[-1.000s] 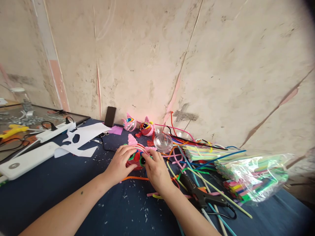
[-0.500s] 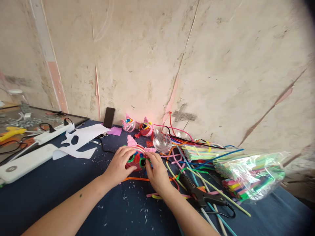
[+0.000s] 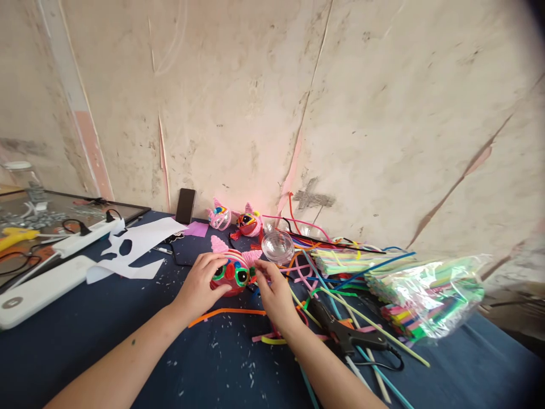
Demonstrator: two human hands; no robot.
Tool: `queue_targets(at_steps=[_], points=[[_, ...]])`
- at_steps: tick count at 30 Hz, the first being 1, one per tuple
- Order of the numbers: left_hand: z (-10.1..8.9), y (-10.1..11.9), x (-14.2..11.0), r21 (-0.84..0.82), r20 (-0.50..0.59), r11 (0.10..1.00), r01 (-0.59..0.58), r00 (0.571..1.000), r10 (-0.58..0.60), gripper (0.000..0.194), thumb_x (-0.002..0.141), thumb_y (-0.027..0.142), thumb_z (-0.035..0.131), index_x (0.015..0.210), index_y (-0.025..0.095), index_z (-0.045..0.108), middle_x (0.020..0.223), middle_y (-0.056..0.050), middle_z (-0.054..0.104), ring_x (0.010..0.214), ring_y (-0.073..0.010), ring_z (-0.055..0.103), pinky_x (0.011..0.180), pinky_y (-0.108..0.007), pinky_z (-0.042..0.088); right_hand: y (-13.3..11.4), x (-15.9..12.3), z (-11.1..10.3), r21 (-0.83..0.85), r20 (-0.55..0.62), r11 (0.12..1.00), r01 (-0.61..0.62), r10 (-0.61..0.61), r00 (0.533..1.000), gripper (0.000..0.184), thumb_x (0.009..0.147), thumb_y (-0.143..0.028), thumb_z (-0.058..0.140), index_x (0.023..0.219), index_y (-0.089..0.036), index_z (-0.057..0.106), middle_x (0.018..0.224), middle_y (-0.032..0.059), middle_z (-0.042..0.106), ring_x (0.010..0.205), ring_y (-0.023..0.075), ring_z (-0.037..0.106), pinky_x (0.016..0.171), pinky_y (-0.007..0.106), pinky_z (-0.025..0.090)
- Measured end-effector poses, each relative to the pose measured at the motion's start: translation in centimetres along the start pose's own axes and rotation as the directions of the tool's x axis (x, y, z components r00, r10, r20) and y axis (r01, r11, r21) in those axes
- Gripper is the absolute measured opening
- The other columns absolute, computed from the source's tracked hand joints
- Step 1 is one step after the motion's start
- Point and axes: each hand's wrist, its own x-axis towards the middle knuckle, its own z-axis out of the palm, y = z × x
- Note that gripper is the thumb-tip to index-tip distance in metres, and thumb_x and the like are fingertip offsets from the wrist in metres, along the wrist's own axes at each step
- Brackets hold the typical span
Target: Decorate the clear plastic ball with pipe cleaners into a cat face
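The blue cloth-covered desk (image 3: 221, 366) before the red pink-eared ball (image 3: 234, 287) offers passage; multicoloured fuzzy stems (image 3: 344, 264) block the ball's right.

From where I stand, the room is bright in an even, diffuse way, and I can't place the source. The pale wall (image 3: 238, 102) throws back a lot of light; the navy cloth (image 3: 221, 363) toward six o'clock drinks it up. Hard white glare breaks across the clear plastic bag (image 3: 443, 301) near four, with smaller glints on the clear dish (image 3: 277, 247) just below centre. The paper (image 3: 147, 241) toward half past eight glows almost white. Past the bag, the edge sinks into shadow, and a dark curve bites the corner at two. Wide-angle stretch pulls the sides outward. Fine detail is soft on the pink-eared ball (image 3: 232, 278).
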Motion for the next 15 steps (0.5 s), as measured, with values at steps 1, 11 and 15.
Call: queue_targets(at_steps=[1, 11, 15], points=[[0.0, -0.1, 0.0, 0.000, -0.002, 1.000, 0.008, 1.000, -0.008, 0.047, 0.068, 0.013, 0.071, 0.111, 0.025, 0.056, 0.112, -0.007, 0.061, 0.106, -0.0274, 0.055, 0.091, -0.050, 0.048, 0.1, 0.1, -0.2, -0.004, -0.024, 0.999, -0.049, 0.048, 0.999, 0.018, 0.085, -0.030, 0.046, 0.087, -0.019, 0.060, 0.081, 0.0059, 0.064, 0.074, 0.0193, 0.060, 0.069, 0.031, 0.050], [-0.3, 0.0, 0.3, 0.003, 0.011, 0.999, -0.032, 0.999, 0.032, 0.040, 0.071, 0.014, 0.069, 0.108, 0.024, 0.057, 0.110, -0.007, 0.062, 0.105, -0.0266, 0.056, 0.090, -0.047, 0.049, -0.2, 0.7, -0.3, 0.006, -0.039, 0.995, -0.098, 0.098, 0.994, 0.017, 0.079, -0.035, 0.051, 0.071, -0.021, 0.056, 0.058, -0.0010, 0.056, 0.053, 0.0153, 0.052, 0.050, 0.025, 0.041], [-0.3, -0.3, 0.3, -0.010, 0.002, 1.000, -0.002, 1.000, 0.002, 0.039, 0.073, 0.016, 0.068, 0.109, 0.025, 0.057, 0.110, -0.007, 0.061, 0.106, -0.0270, 0.056, 0.091, -0.049, 0.048, -0.6, 1.2, -1.2, 0.006, -0.020, 0.996, -0.087, 0.087, 0.996, 0.020, 0.074, -0.033, 0.058, 0.059, -0.022, 0.054, 0.050, -0.0033, 0.052, 0.047, 0.0134, 0.048, 0.048, 0.024, 0.037]])
